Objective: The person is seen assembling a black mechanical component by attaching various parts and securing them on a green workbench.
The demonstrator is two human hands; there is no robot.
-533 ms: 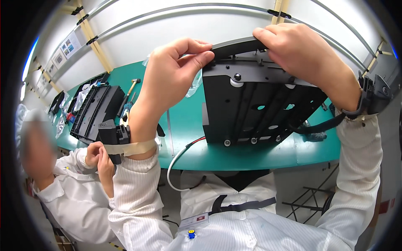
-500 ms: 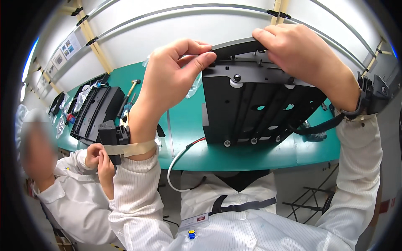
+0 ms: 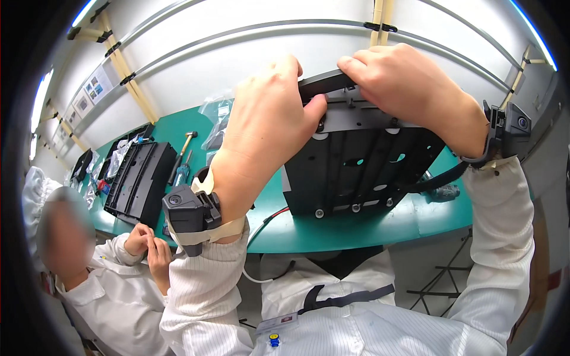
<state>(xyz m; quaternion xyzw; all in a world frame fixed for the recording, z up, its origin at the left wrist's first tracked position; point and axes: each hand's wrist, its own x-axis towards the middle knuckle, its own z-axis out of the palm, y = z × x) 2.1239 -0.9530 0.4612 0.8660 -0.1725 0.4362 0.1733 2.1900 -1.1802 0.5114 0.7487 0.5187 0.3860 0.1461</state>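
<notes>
1. Fingers of the right hand [image 3: 409, 82] pinch the black strip [image 3: 325, 85], which spans between both hands; whether the left hand [image 3: 267, 113] pinches its near end is hidden.
2. Since earlier, the left hand has rolled over, thumb dropping below the strip: apparently a steadying hold.
3. Beneath, the black box [image 3: 374, 145] stands on the green table [image 3: 332, 234].

I stand in an assembly workshop: my fingers [image 3: 356, 66] hold a black strip [image 3: 325, 85] along a black housing [image 3: 332, 187] at a green bench [image 3: 424, 222]. Left of my fingers, a hammer [image 3: 184, 147] and another black part [image 3: 136, 187] lie on it. Farther left, nearer my body, is a co-worker [image 3: 113, 314] in white coat and cap. Beyond my fingers, printed sheets [image 3: 95, 86] and clamped pale posts [image 3: 137, 98] line a white wall [image 3: 190, 80].
</notes>
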